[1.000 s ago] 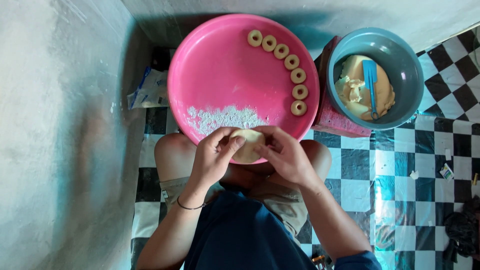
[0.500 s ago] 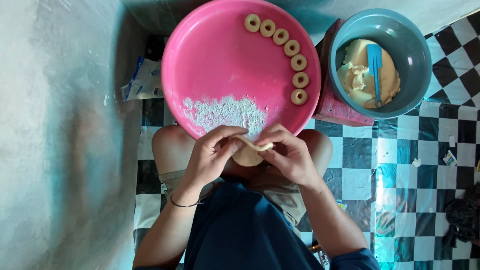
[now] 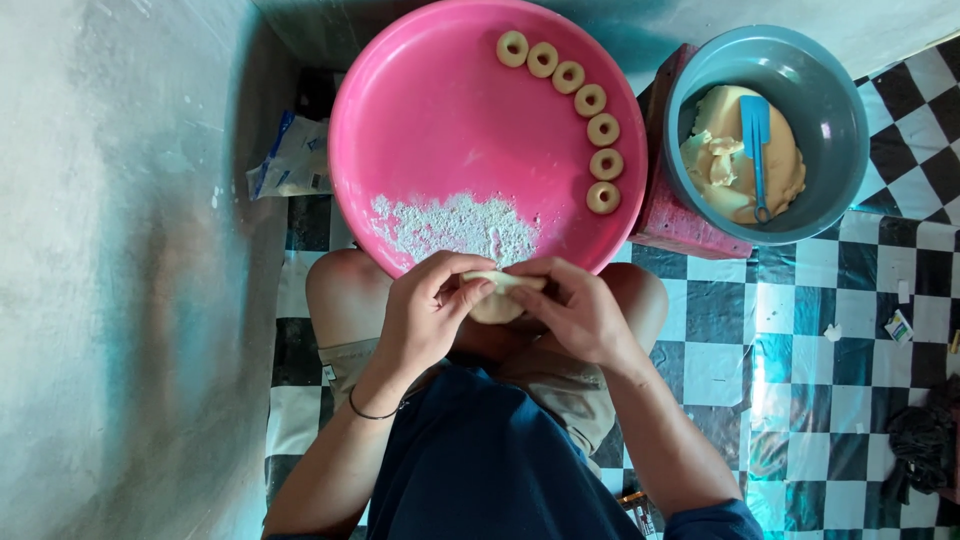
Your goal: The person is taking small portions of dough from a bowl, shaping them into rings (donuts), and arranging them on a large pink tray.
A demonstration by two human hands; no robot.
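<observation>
Both the left hand (image 3: 428, 318) and right hand (image 3: 572, 312) still pinch the dough piece (image 3: 497, 297). They have shifted lower, just below the pink tray (image 3: 440, 110) rim and its flour (image 3: 455, 225).

Bright, even daylight fills the overhead view, strongest on the pale wall (image 3: 110, 270) at left, which washes out to near white. The pink tray (image 3: 450, 120) shows saturated colour with a soft sheen and little glare. A deep shadow sits along the tray's upper left rim and in the corner behind it. The grey bowl (image 3: 830, 90) casts shade on its inner left wall. Glossy checkered floor tiles (image 3: 800, 360) carry bluish reflections. Focus is sharp at centre; wide-angle distortion bends lines near the edges.
</observation>
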